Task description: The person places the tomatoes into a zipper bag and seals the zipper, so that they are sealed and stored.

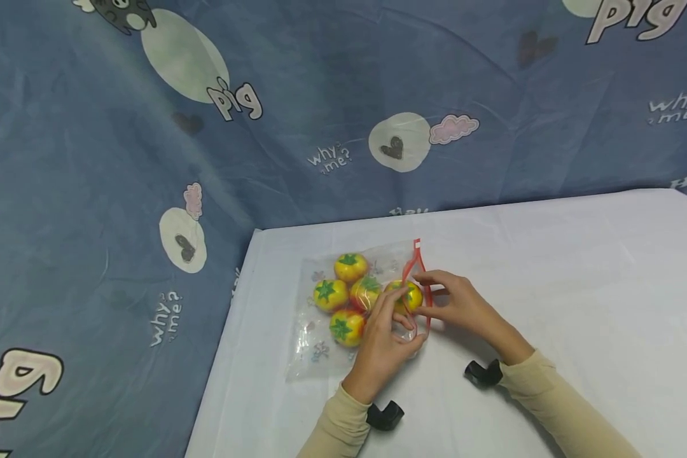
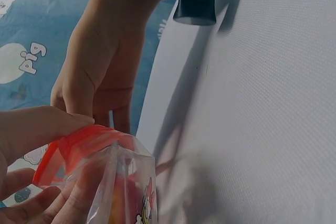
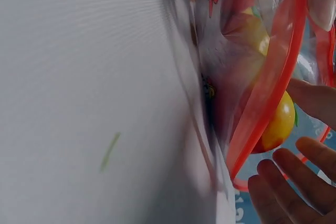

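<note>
A clear bag with a red zip edge lies on the table, its mouth parted towards the right. Several yellow-and-red toy tomatoes with green star-shaped leaves are inside. Another toy tomato sits at the mouth, within the red edge. My left hand pinches the bag's near edge, its thumb on the red strip and fingers behind the film. At the mouth, my right hand has its thumb beside the tomato and its other fingers loosely spread apart from it.
A white cloth covers the table, which ends at the left and back against a blue printed curtain. Black camera mounts sit at both wrists, just above the cloth.
</note>
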A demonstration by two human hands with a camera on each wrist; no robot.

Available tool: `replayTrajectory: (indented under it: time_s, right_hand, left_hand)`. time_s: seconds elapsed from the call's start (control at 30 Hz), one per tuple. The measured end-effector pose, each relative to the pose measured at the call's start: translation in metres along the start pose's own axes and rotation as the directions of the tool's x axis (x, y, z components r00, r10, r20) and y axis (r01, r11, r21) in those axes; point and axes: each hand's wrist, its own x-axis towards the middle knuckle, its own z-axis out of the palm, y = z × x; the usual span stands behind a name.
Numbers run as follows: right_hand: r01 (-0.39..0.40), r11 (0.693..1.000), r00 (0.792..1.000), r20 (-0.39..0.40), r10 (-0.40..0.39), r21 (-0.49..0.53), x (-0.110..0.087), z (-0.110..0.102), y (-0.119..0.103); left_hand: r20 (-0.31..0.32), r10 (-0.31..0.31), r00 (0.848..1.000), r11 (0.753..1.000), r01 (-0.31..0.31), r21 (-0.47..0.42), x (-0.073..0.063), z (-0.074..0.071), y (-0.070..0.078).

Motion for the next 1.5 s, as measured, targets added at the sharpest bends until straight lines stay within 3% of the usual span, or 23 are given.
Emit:
replayTrajectory:
  time_s: [0.73, 1.0, 1.17, 1.27, 1.5]
  right_hand:
    - [-0.066, 0.998, 0.998, -0.017, 0.065, -0.001, -0.042, -0.014, 0.0]
    - [-0.15, 0.989, 0.988, 0.033, 0.15, -0.008, -0.054, -0.014, -0.006]
    - [-0.227, 0.971, 0.97, 0.103, 0.219, 0.076, -0.064, -0.006, -0.006]
    - [-0.296, 0.944, 0.95, 0.147, 0.276, 0.143, -0.07, -0.001, -0.011]
    - [-0.424, 0.878, 0.892, 0.274, 0.361, 0.223, -0.078, 0.012, -0.019]
  left_hand:
    - [-0.026, 0.023, 0.999, 0.999, -0.024, -0.034, 0.003, 0.001, 0.001]
    - [-0.063, 0.054, 0.997, 0.998, -0.056, -0.026, 0.007, -0.009, 0.0]
    - [-0.099, 0.081, 0.992, 0.997, -0.079, 0.016, 0.013, -0.019, 0.0]
    - [-0.11, 0.087, 0.99, 0.996, -0.084, 0.029, 0.018, -0.025, -0.001]
    - [-0.055, 0.13, 0.99, 0.989, -0.125, 0.08, 0.038, -0.037, -0.001]
